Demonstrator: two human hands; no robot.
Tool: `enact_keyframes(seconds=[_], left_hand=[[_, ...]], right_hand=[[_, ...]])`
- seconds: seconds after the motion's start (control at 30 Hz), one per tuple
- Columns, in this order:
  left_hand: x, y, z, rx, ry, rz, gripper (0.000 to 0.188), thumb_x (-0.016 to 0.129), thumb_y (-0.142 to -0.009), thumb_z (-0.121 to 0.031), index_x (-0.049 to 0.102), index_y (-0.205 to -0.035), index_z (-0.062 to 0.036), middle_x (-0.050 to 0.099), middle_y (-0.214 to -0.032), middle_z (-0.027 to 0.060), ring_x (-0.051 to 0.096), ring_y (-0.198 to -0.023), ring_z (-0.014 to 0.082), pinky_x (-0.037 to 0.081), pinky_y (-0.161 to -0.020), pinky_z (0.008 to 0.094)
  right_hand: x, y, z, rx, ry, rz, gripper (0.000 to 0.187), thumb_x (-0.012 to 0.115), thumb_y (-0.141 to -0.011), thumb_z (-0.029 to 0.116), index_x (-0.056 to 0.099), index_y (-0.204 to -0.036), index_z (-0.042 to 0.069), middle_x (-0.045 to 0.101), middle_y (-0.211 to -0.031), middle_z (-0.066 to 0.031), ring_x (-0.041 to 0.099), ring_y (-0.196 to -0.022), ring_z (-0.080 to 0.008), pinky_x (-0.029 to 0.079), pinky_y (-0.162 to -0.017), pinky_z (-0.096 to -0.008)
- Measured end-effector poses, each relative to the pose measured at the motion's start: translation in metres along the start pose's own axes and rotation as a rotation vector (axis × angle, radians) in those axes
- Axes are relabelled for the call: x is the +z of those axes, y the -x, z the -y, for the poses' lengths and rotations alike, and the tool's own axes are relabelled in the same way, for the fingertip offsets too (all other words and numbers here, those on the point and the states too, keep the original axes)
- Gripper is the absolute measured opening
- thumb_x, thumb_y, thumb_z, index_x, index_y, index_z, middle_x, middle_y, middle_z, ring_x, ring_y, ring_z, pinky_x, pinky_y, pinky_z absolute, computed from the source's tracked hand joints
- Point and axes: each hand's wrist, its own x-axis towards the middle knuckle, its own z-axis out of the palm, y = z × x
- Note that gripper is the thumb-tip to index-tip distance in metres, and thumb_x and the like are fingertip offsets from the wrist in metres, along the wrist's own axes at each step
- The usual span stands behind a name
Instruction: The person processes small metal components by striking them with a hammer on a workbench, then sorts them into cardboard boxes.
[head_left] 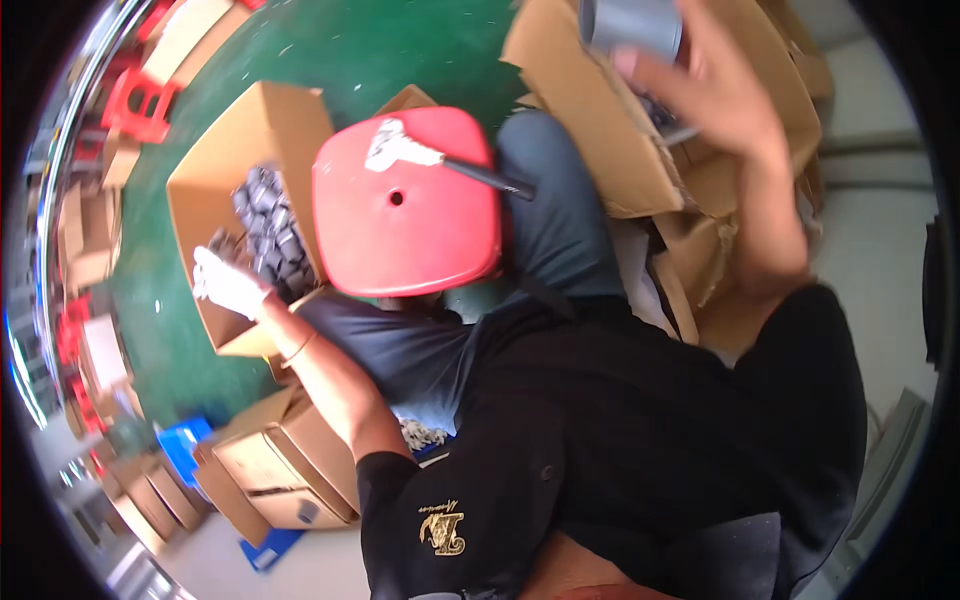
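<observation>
At the upper right my bare right hand [705, 95] grips a short grey tube-shaped piece [630, 28], thumb against its side. It is raised over an open cardboard box [590, 120]. My left hand [230, 282], in a white glove, reaches into another cardboard box [290, 125] at the left. Dark grey, shiny pieces [272, 230] are heaped in that box beside the glove. The left fingers are blurred, so their grip does not show. Between the boxes, a red stool [400, 235] carries a black-handled tool [480, 176] with a whitish head.
My bent legs [555, 190] frame the stool. Closed and folded cartons [290, 460] lie by my left elbow, near a blue bin [185, 450]. More cartons [90, 225] and a red stool [140, 105] stand along the far left of the green floor [400, 50].
</observation>
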Motion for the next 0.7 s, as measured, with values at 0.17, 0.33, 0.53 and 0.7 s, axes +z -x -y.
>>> enact_keyframes(seconds=[0.17, 0.33, 0.53, 0.7], left_hand=[[-0.010, 0.003, -0.024, -0.006, 0.125, 0.002, 0.038, 0.041, -0.102, -0.026, 0.069, -0.092, -0.0017, 0.072, -0.086, 0.0090, 0.066, -0.067, 0.0130, 0.049, -0.060, 0.0208], [-0.030, 0.014, -0.064, -0.258, 0.390, 0.006, 0.040, 0.040, -0.103, -0.027, 0.067, -0.096, -0.0001, 0.071, -0.091, 0.0098, 0.065, -0.068, 0.0131, 0.050, -0.059, 0.0211], [-0.007, 0.007, -0.003, -0.056, 0.153, -0.123, 0.037, 0.044, -0.102, -0.027, 0.068, -0.093, -0.0011, 0.070, -0.091, 0.0118, 0.062, -0.067, 0.0125, 0.050, -0.058, 0.0229], [0.004, 0.052, -0.114, 0.040, 0.415, 0.105, 0.032, 0.053, -0.099, -0.023, 0.069, -0.078, -0.0056, 0.069, -0.079, 0.0099, 0.054, -0.059, 0.0093, 0.046, -0.053, 0.0257]], right_hand=[[0.127, 0.012, -0.014, -0.082, 0.146, 0.204, 0.051, 0.077, -0.073, 0.019, 0.057, -0.119, 0.010, 0.063, -0.106, -0.0097, 0.061, -0.096, -0.0248, 0.048, -0.089, -0.0361], [0.208, -0.024, -0.044, -0.267, 0.484, 0.344, 0.055, 0.078, -0.066, 0.028, 0.059, -0.114, 0.010, 0.066, -0.109, -0.0140, 0.062, -0.099, -0.0347, 0.050, -0.083, -0.0427], [0.255, -0.040, -0.057, -0.254, 0.649, 0.443, 0.063, 0.079, -0.068, 0.025, 0.055, -0.122, 0.005, 0.065, -0.108, -0.0160, 0.061, -0.099, -0.0360, 0.048, -0.088, -0.0413], [0.241, -0.029, -0.068, -0.203, 0.582, 0.338, 0.077, 0.079, -0.068, 0.025, 0.047, -0.135, 0.004, 0.062, -0.117, -0.0189, 0.058, -0.106, -0.0365, 0.046, -0.092, -0.0417]])
